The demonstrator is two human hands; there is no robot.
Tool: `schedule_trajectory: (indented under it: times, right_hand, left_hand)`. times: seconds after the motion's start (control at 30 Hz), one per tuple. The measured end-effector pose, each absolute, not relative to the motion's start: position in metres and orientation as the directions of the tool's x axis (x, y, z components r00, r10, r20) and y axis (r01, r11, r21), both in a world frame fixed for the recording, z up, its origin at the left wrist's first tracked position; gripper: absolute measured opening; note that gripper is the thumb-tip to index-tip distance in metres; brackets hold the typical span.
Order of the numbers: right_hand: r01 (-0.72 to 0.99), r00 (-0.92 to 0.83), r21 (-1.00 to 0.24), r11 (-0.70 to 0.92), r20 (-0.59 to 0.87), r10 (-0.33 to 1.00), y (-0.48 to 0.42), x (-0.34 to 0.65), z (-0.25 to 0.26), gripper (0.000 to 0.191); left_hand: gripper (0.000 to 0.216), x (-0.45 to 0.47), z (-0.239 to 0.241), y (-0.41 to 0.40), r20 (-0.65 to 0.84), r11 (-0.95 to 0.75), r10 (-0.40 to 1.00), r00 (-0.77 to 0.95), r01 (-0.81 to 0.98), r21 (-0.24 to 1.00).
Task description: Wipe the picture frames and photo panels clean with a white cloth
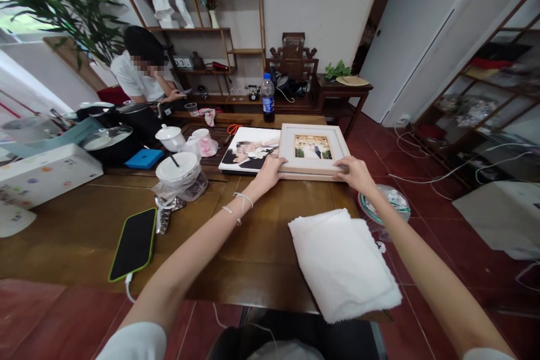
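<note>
A pale picture frame [312, 164] with a small photo in its middle lies at the far side of the wooden table. My left hand [269, 174] grips its near left corner, thumb on the rim. At the near right corner my right hand [356, 173] holds it the same way, fingers closed round the edge. The frame looks thick, perhaps one stacked on another. Just left of it lies a photo album [251, 149] with a white and black cover, its right edge meeting the frame. A folded white cloth [343, 264] rests nearer me, hanging over the table edge.
On the left are a phone [134, 244] on a cable, a lidded cup [178, 167] with a straw, a blue box [144, 158] and a black pot [110, 143]. A bottle [268, 98] stands behind the album. Another person [143, 67] sits at the far left. A basket [388, 202] stands right.
</note>
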State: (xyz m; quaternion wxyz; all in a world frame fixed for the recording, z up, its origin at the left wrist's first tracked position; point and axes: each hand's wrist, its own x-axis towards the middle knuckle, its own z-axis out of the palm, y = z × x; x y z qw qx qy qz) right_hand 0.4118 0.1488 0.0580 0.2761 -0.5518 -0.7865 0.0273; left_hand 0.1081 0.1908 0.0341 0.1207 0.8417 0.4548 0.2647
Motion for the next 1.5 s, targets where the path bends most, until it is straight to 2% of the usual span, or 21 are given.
schedule_trajectory:
  times: [0.43, 0.5, 0.53, 0.6, 0.67, 0.77, 0.9, 1.13, 1.3, 1.4, 1.5]
  right_hand:
    - [0.836, -0.257, -0.384, 0.393, 0.36, 0.897, 0.151, 0.415, 0.074, 0.02]
    - [0.819, -0.244, -0.406, 0.405, 0.392, 0.887, 0.149, 0.414, 0.073, 0.026]
    - [0.811, -0.183, -0.448, 0.376, 0.415, 0.891, 0.148, 0.415, 0.072, 0.033]
    - [0.785, 0.045, -0.574, 0.232, 0.426, 0.903, 0.151, 0.417, 0.069, 0.049]
    - [0.736, 0.28, -0.675, 0.039, 0.357, 0.891, 0.157, 0.422, 0.065, 0.057]
    - [0.72, 0.392, -0.68, -0.138, 0.235, 0.889, 0.169, 0.43, 0.06, 0.045]
    - [0.746, 0.406, -0.626, -0.227, 0.156, 0.901, 0.179, 0.433, 0.057, 0.022]
    - [0.827, 0.367, -0.523, -0.206, 0.225, 0.902, 0.176, 0.423, 0.073, 0.017]
    - [0.861, 0.332, -0.489, -0.141, 0.328, 0.884, 0.152, 0.422, 0.106, 0.024]
    - [0.845, 0.322, -0.532, -0.056, 0.422, 0.847, 0.126, 0.422, 0.126, 0.03]
    - [0.746, 0.319, -0.649, 0.15, 0.546, 0.775, 0.092, 0.415, 0.142, 0.032]
  left_hand:
    - [0.039, 0.107, 0.054, 0.18, 0.327, -0.548, 0.836, 0.441, 0.71, 0.442]
    - [0.037, 0.107, 0.059, 0.179, 0.304, -0.531, 0.847, 0.436, 0.724, 0.441]
    - [0.036, 0.108, 0.062, 0.178, 0.293, -0.524, 0.851, 0.435, 0.731, 0.437]
    - [0.034, 0.109, 0.065, 0.175, 0.279, -0.522, 0.852, 0.442, 0.747, 0.411]
    - [0.031, 0.11, 0.067, 0.172, 0.275, -0.525, 0.849, 0.451, 0.772, 0.358]
    - [0.026, 0.113, 0.069, 0.167, 0.27, -0.522, 0.849, 0.454, 0.803, 0.289]
    - [0.022, 0.115, 0.071, 0.164, 0.282, -0.531, 0.842, 0.459, 0.798, 0.286]
    - [0.021, 0.119, 0.071, 0.161, 0.318, -0.53, 0.844, 0.432, 0.761, 0.374]
    - [0.021, 0.119, 0.085, 0.146, 0.418, -0.588, 0.802, 0.427, 0.687, 0.427]
    - [0.019, 0.113, 0.103, 0.125, 0.475, -0.605, 0.79, 0.387, 0.614, 0.507]
    - [0.025, 0.102, 0.124, 0.099, 0.518, -0.579, 0.813, 0.265, 0.461, 0.673]
